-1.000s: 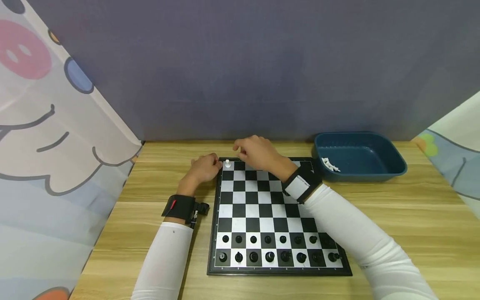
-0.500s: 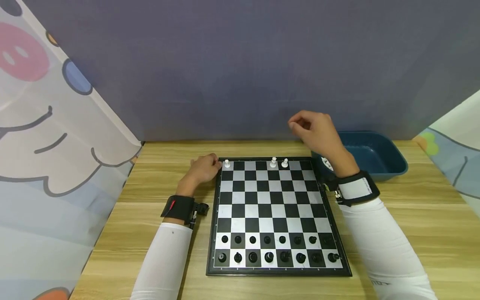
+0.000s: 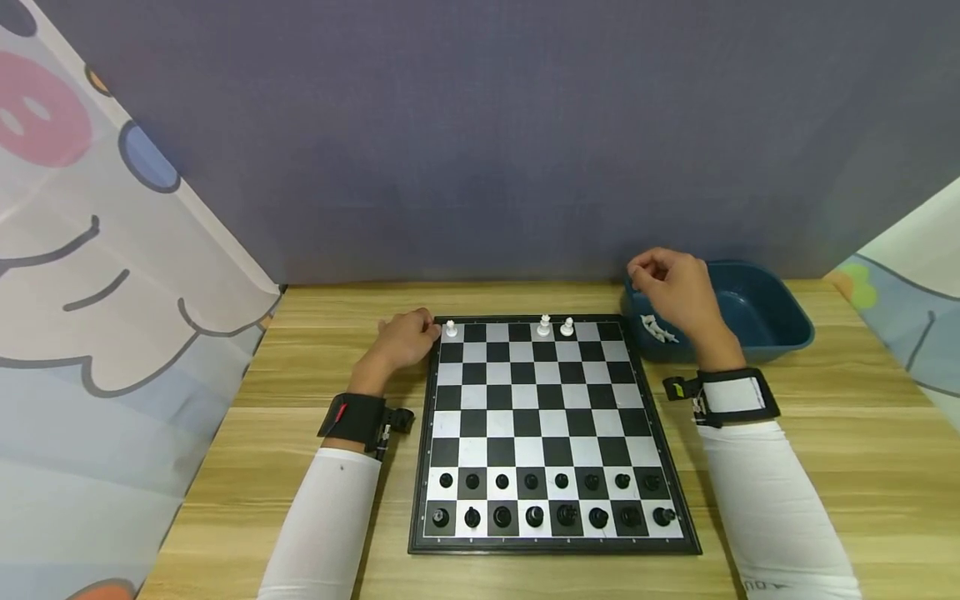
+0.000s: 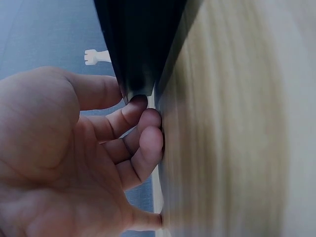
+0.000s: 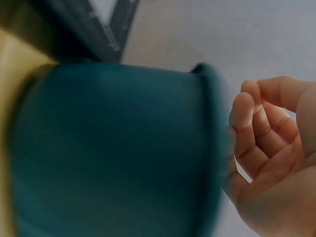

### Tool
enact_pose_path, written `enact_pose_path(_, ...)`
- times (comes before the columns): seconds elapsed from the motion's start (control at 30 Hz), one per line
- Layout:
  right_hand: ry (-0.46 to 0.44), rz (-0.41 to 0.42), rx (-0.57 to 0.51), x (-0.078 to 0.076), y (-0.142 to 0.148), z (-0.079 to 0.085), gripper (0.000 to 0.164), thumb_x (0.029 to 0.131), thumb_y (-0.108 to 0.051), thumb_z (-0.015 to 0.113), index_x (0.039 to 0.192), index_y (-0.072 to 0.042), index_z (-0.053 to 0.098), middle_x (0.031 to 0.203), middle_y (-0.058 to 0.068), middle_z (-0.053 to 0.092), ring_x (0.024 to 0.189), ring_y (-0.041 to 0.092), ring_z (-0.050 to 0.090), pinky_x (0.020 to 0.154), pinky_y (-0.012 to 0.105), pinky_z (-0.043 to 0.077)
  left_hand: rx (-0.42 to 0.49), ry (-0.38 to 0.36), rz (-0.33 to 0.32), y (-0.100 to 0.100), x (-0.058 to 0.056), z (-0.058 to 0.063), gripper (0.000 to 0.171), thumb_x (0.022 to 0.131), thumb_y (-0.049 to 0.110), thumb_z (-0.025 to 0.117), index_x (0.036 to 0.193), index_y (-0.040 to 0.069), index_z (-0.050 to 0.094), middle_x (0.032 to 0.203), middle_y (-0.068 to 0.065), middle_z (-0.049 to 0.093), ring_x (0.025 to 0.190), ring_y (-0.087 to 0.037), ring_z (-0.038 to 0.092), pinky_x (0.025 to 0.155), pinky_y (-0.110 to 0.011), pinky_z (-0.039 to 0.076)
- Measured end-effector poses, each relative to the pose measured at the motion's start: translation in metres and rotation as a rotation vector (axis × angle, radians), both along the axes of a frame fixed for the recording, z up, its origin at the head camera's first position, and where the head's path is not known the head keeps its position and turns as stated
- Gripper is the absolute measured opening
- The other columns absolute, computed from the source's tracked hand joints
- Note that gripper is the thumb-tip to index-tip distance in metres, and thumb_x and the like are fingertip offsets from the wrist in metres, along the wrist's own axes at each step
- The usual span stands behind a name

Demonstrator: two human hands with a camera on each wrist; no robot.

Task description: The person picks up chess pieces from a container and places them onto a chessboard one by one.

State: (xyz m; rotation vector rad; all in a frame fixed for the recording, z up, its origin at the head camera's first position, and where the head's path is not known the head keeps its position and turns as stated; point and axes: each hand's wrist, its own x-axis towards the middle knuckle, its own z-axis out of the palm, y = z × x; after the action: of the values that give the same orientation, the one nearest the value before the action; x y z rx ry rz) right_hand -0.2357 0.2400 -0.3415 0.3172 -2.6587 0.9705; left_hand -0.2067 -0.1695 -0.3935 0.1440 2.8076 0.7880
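Observation:
In the head view my left hand (image 3: 405,340) is at the far left corner of the chessboard (image 3: 425,442). The left wrist view shows its thumb and index finger pinching the board's black edge (image 4: 136,54). A white rook (image 3: 451,328) stands on that corner square. Two more white chess pieces, one (image 3: 543,326) beside the other (image 3: 567,327), stand in the same far row. My right hand (image 3: 678,292) hovers over the left side of the dark teal basin (image 3: 787,333), fingers loosely bent, nothing visible between them. White pieces (image 3: 657,328) lie inside the basin below it.
Two rows of black chess pieces (image 3: 535,516) stand along the near side of the board. The wooden table (image 3: 840,433) extends right of it. A grey wall panel (image 3: 480,150) rises behind the table, with a printed cartoon cloth (image 3: 90,317) at the left.
My right hand has left the board's far row, swung up and right, and come down over the basin, uncovering two white pieces. The left hand has stayed at the corner.

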Motion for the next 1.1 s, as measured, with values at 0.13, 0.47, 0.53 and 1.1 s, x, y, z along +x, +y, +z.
enact_pose_path(0.13,-0.041,-0.063,0.008,-0.003,0.006,-0.008,0.024,0.103,-0.022,0.059,0.108,-0.004,0.074,0.086,0.018,0.073,0.063,0.013,0.055,0.063,0.036,0.041,0.006,0.001,-0.001,-0.002,0.001,0.001,0.023,0.108,0.027,0.046,0.099,0.008,0.056,0.073,-0.002,0.048,0.098,-0.033,0.061,0.120,-0.078,0.004)
enact_pose_path(0.47,-0.411,-0.046,0.196,-0.010,0.033,-0.027,0.039,0.105,-0.029,0.049,0.123,0.002,0.065,0.124,0.030,0.063,0.109,0.049,0.058,0.085,0.062,0.049,0.008,-0.003,0.001,-0.001,0.003,0.005,0.025,0.108,0.027,0.046,0.107,0.006,0.059,0.076,-0.004,0.052,0.112,-0.037,0.062,0.121,-0.077,0.003)
enact_pose_path(0.53,-0.490,-0.023,0.236,-0.011,0.036,-0.030,0.044,0.106,-0.031,0.048,0.127,0.005,0.061,0.129,0.032,0.059,0.116,0.053,0.054,0.091,0.066,0.047,0.004,-0.002,-0.003,-0.002,0.004,0.005,0.025,0.108,0.027,0.046,0.108,0.005,0.059,0.078,-0.004,0.053,0.114,-0.039,0.062,0.120,-0.077,0.004)
enact_pose_path(1.1,-0.551,0.047,0.250,-0.013,0.038,-0.033,0.040,0.106,-0.025,0.043,0.067,-0.013,0.046,0.071,0.006,0.048,0.056,0.017,0.034,0.059,0.033,0.035,-0.002,0.001,-0.004,-0.002,0.004,0.005,0.025,0.108,0.027,0.046,0.107,0.006,0.059,0.076,-0.004,0.051,0.109,-0.036,0.062,0.120,-0.078,0.005)
